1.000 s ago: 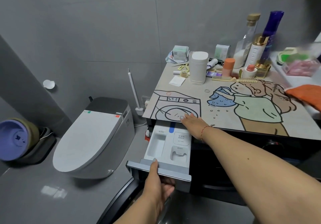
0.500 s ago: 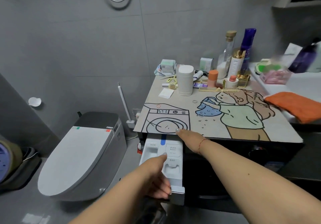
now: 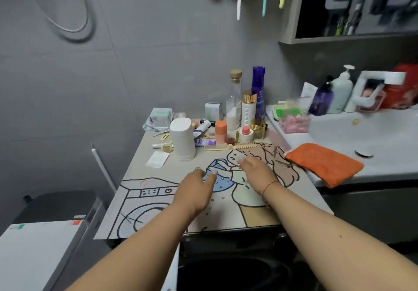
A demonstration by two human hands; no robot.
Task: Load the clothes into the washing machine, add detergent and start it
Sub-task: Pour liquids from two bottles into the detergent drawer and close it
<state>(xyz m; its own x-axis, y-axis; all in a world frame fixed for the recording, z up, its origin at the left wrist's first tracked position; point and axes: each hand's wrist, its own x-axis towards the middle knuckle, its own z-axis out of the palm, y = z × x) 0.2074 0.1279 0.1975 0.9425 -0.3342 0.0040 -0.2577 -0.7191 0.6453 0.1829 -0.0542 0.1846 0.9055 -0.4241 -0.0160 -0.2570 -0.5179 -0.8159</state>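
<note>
Hands — left hand (image 3: 194,191), right hand (image 3: 255,173) — fingers relaxed, over washing machine's cartoon mat (image 3: 158,177)

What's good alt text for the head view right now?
Both hands, left and right, reach empty over a cartoon mat atop a washing machine. Bottles and toiletries crowd the mat's far edge; an orange cloth lies on the counter at right.

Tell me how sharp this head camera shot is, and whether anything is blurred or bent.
Head view: dim, even light, no hard glare. Both hands, left hand and right hand, look smeared, and the sink counter items are soft. The bottles on the illustrated mat read fairly clearly. Wide-angle bending tilts the wall cabinet.
</note>
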